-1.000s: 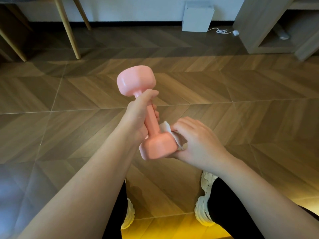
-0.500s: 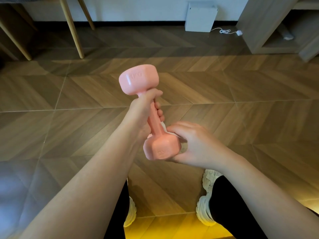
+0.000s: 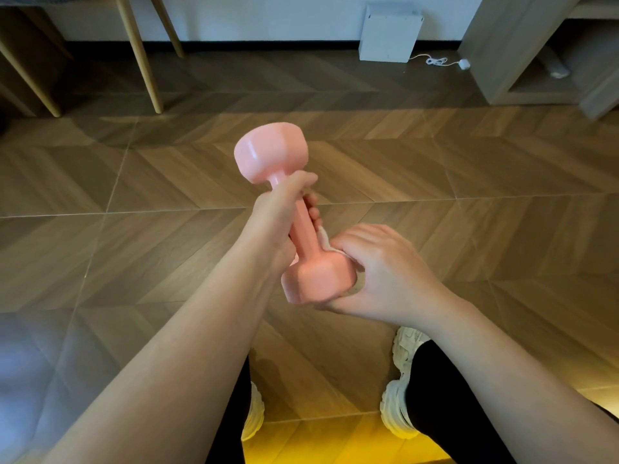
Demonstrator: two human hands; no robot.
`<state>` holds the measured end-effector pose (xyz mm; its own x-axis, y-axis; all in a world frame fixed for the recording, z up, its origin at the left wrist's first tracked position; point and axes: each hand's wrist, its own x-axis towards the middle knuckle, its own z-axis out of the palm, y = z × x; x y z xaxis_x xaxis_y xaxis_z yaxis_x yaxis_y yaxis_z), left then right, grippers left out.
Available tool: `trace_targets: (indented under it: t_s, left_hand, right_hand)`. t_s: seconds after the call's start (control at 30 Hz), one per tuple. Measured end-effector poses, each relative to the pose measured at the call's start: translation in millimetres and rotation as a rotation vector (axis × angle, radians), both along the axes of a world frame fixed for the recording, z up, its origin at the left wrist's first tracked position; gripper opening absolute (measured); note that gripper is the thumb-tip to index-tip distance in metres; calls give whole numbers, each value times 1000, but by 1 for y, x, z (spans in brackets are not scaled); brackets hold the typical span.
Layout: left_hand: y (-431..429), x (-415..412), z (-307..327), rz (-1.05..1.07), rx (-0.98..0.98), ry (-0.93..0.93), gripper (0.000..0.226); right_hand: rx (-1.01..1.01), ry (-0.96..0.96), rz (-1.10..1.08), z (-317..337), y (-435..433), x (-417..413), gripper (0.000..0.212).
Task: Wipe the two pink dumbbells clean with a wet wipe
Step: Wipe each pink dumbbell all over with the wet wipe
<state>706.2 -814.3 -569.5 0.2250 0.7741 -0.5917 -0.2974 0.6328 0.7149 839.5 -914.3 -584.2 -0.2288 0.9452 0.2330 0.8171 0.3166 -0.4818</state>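
Pink dumbbell [image 3: 302, 229] was held clear above the floor [image 3: 469, 229], left hand [image 3: 273, 226] gripping its handle. Within the last second it had been rotated. The right hand [image 3: 382, 272] had closed further round the lower head, pressing the wet wipe [image 3: 324, 240] against it, so wiping of that head was judged under way.

Smooth, slightly glossy pink dumbbell [image 3: 271, 155]; soft white wipe [image 3: 326, 241]; matt wood-grain floor [image 3: 469, 182].

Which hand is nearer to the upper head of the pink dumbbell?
Left. The left hand grips the handle just below the upper head; the right hand holds the wipe at the lower head.
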Motion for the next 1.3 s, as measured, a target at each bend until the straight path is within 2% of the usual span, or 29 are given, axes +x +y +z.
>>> trace_targets:
  t_s: [0.17, 0.33, 0.53, 0.63, 0.73, 0.9, 1.03, 1.17, 1.3]
  left_hand:
    - [-3, 1, -4, -6, -29, 78, 20]
    - [-1, 2, 4, 16, -70, -107, 23]
    - [0, 1, 0, 31, -33, 16, 21]
    - [2, -1, 6, -6, -52, -55, 25]
    - [2, -3, 9, -21, -16, -107, 19]
    - [1, -2, 3, -1, -22, -15, 21]
    - [4, -2, 6, 1, -52, -73, 25]
    - [4, -4, 2, -21, -19, -1, 21]
    - [3, -2, 0, -30, -41, 27, 22]
  right_hand:
    - [20, -66, -36, -2, -2, 1, 58]
    - [81, -34, -55, -2, 0, -3, 59]
    - [90, -109, -78, -7, 2, 3, 63]
    - [169, -87, -81, -11, 3, -1, 58]
    - [175, -98, -90, -13, 5, -2, 60]
    - [152, -168, -95, -17, 5, 3, 58]
    - [207, -130, -76, -17, 6, 0, 54]
    - [176, -178, -60, -15, 6, 1, 61]
    - [142, -174, -47, -15, 3, 4, 49]
